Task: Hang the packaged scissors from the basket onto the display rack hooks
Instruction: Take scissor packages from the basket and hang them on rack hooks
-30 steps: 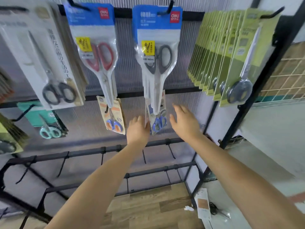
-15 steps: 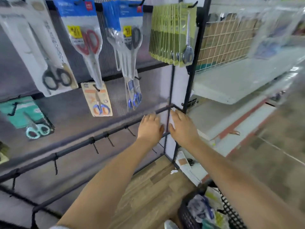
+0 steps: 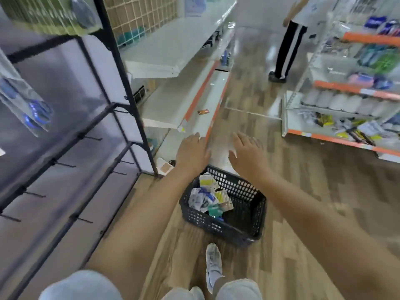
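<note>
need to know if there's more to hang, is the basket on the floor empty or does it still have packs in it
Not empty: the black basket holds a small pile of packages at its left end; the right side looks bare.

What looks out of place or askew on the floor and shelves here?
A small orange card lies loose on the white lower shelf. A white packet sits on the floor by the black display rack's foot. The packets in the basket lie jumbled. Both hands hold nothing.

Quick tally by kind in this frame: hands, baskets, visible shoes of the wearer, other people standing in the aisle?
Hands: 2 (left hand, right hand)
Basket: 1
Shoe: 1
Other person: 1
Total: 5
</note>
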The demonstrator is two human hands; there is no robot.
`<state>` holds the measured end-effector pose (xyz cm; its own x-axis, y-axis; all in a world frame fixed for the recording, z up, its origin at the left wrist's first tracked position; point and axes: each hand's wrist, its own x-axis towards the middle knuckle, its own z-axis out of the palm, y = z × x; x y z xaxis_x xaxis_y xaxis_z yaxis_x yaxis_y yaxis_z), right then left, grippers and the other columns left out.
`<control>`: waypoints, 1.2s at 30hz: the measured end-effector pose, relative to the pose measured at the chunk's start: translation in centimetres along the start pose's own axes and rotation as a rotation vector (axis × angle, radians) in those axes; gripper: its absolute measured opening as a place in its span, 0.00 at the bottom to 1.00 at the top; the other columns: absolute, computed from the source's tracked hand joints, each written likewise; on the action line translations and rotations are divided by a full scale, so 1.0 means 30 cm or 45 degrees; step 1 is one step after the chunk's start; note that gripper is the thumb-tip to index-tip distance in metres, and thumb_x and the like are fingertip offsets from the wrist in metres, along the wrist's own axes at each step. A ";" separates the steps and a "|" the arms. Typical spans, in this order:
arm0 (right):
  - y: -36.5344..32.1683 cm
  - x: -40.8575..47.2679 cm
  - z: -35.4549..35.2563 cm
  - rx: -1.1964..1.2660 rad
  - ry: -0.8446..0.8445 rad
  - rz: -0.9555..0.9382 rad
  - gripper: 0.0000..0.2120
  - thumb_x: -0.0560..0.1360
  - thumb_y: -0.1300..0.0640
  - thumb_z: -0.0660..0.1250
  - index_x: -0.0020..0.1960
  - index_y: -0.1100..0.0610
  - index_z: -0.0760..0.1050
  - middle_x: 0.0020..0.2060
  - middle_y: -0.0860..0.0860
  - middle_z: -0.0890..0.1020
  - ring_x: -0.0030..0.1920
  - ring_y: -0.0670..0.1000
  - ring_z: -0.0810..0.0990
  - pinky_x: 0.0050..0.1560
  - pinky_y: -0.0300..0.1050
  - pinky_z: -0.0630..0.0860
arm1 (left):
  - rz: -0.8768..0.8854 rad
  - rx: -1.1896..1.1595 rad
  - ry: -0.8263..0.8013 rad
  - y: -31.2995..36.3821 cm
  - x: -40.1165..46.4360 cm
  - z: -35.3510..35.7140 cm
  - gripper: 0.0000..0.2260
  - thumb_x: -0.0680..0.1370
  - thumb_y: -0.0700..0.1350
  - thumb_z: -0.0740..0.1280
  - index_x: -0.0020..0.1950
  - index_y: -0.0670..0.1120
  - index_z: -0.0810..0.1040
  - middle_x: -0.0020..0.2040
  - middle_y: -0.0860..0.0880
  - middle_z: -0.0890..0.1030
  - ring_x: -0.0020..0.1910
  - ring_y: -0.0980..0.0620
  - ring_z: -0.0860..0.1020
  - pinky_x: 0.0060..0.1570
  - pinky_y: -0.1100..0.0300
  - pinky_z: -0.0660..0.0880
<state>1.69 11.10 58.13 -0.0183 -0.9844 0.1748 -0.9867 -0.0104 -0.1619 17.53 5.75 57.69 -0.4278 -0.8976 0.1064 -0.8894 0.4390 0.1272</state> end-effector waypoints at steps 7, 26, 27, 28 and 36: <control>0.239 -0.136 0.092 -0.073 -0.078 0.261 0.28 0.78 0.56 0.59 0.74 0.65 0.57 0.72 0.60 0.64 0.73 0.56 0.61 0.72 0.49 0.55 | 0.244 -0.038 -0.146 0.174 0.071 0.167 0.19 0.82 0.49 0.56 0.67 0.38 0.68 0.65 0.40 0.71 0.65 0.43 0.68 0.66 0.51 0.63; 0.511 0.003 0.838 0.032 -0.454 0.521 0.29 0.72 0.58 0.69 0.70 0.66 0.66 0.69 0.64 0.68 0.69 0.62 0.68 0.67 0.60 0.65 | 0.281 0.056 -0.574 0.019 0.375 0.812 0.17 0.76 0.48 0.57 0.53 0.37 0.78 0.50 0.38 0.80 0.49 0.39 0.78 0.48 0.49 0.74; 0.514 -0.015 0.900 0.050 -0.475 0.538 0.30 0.70 0.58 0.71 0.69 0.66 0.67 0.67 0.64 0.70 0.68 0.62 0.70 0.65 0.60 0.67 | 0.263 0.067 -0.613 -0.003 0.371 0.876 0.16 0.76 0.47 0.60 0.55 0.37 0.78 0.52 0.38 0.80 0.51 0.39 0.78 0.50 0.49 0.75; 0.515 -0.040 0.962 0.059 -0.484 0.553 0.31 0.67 0.59 0.74 0.67 0.66 0.70 0.65 0.65 0.72 0.65 0.63 0.73 0.62 0.61 0.70 | 0.270 0.090 -0.635 -0.021 0.358 0.947 0.16 0.77 0.45 0.61 0.59 0.36 0.76 0.57 0.37 0.78 0.56 0.39 0.77 0.54 0.48 0.74; 0.532 -0.271 1.468 0.059 -0.647 0.668 0.31 0.62 0.60 0.78 0.62 0.67 0.74 0.61 0.65 0.76 0.61 0.63 0.77 0.57 0.63 0.73 | 0.397 0.220 -0.971 -0.114 0.246 1.481 0.25 0.82 0.50 0.53 0.76 0.40 0.56 0.76 0.41 0.57 0.75 0.44 0.55 0.73 0.51 0.52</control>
<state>-6.80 11.20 11.35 -0.3989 -0.8214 -0.4076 -0.8605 0.4889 -0.1432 10.28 -4.17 14.23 -0.5943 -0.5448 -0.5915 -0.6982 0.7146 0.0434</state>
